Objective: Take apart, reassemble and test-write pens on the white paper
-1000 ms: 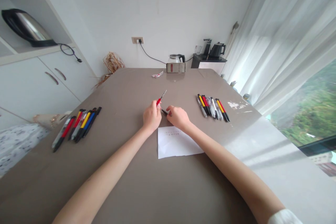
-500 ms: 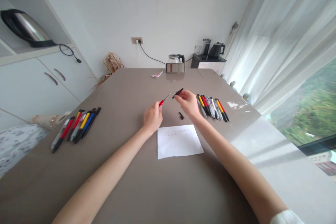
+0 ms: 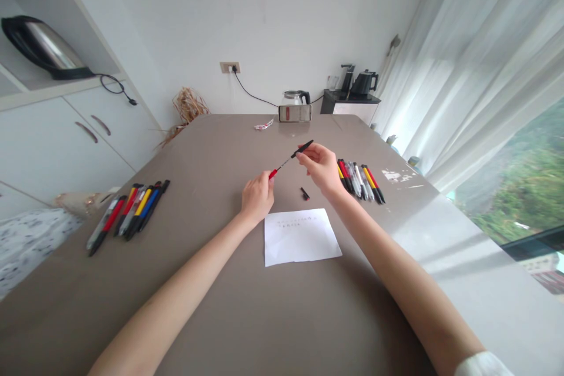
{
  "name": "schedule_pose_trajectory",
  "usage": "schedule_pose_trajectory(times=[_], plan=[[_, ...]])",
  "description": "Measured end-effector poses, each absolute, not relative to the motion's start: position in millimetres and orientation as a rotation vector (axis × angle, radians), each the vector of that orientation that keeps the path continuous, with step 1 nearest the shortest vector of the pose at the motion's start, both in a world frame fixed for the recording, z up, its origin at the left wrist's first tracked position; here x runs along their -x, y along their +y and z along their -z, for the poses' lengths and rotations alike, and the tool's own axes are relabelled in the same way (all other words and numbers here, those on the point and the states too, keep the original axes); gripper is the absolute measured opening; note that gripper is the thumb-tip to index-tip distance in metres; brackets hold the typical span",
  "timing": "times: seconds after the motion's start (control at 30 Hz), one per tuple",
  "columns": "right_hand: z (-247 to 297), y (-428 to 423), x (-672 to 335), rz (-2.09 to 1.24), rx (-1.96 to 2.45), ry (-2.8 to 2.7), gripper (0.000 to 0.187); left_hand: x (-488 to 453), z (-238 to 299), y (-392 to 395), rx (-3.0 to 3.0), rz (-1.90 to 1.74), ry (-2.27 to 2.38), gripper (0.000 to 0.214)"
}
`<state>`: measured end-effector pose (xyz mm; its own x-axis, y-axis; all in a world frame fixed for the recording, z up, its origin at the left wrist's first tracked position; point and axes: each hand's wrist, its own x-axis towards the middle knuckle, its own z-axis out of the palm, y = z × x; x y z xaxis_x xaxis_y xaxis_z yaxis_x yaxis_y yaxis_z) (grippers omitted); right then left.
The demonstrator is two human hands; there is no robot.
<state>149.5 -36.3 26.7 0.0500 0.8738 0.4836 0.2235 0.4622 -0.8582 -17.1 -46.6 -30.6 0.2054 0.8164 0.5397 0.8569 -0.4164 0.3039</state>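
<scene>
My left hand [image 3: 258, 197] is closed around a red pen barrel [image 3: 273, 174], whose thin refill [image 3: 284, 164] sticks out toward the upper right. Between thumb and fingers, my right hand [image 3: 323, 165] pinches a black pen part [image 3: 302, 148]. The lower end of that part meets the refill's tip, in line with it; I cannot tell how far the refill goes in. A small black piece [image 3: 305, 194] with a reddish end lies on the table below my right hand. A white sheet of paper [image 3: 302, 241] with faint writing lies nearer to me.
Several pens [image 3: 359, 181] lie in a row beside my right forearm, and another group of pens [image 3: 132, 211] lies at the left. At the table's far edge, a phone [image 3: 295, 113] leans by a glass pot [image 3: 294, 96]. A crumpled wrapper [image 3: 264, 125] lies nearby.
My right hand has moved slightly up and right with the black pen part, which now lines up with the refill and meets its tip. My left hand has barely moved.
</scene>
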Motion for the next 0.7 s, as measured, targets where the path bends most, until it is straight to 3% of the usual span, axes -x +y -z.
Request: schedule_pose_trajectory(times=[0.7], plan=[[-24.8, -34.4, -149.9, -0.692, 1.042, -1.496, 0.036, 16.9, 32.4, -45.4, 2.402, 0.977, -1.65, 0.024]])
